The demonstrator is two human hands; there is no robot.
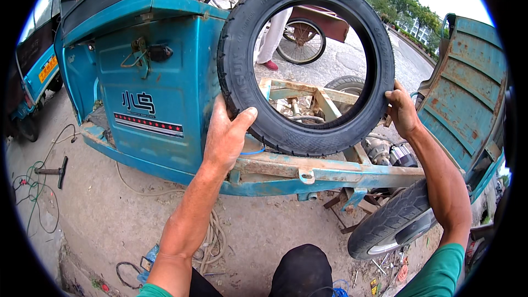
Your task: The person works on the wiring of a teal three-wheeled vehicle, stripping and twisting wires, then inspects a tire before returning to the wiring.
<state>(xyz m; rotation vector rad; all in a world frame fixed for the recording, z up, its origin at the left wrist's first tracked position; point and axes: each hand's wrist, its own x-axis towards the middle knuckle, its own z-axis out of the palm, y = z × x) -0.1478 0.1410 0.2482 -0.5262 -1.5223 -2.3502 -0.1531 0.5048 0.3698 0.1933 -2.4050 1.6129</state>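
So over at 9 to 10 o'clock there's another blue vehicle (32,80) parked up, with a tangle of green cord (36,198) on the ground below it, around 8 to 9. A hammer (61,172) lies just right of the cord. Then at 10 o'clock you get the blue cab (187,60) of a beat-up cargo trike.

Next is the left hand (225,137), gripping the black tire (237,71) at the tire's own 8 o'clock, thumb laid on the sidewall. The tire's tipped up toward 1 o'clock in the view, above the trike's rusty frame rail (352,175). Can't really tell from this angle whether its bottom edge is resting on the frame or just in front of it.

Through the hole you can see another person (273,36) in pale trousers and a bicycle wheel (308,58) behind. At 4 o'clock there's a mounted wheel (385,231) leaning at a slant below the rail. The right hand (404,111) pinches the tire's edge at its 4 o'clock. Far right, at 2 to 3, stands a rusty blue panel (467,77).
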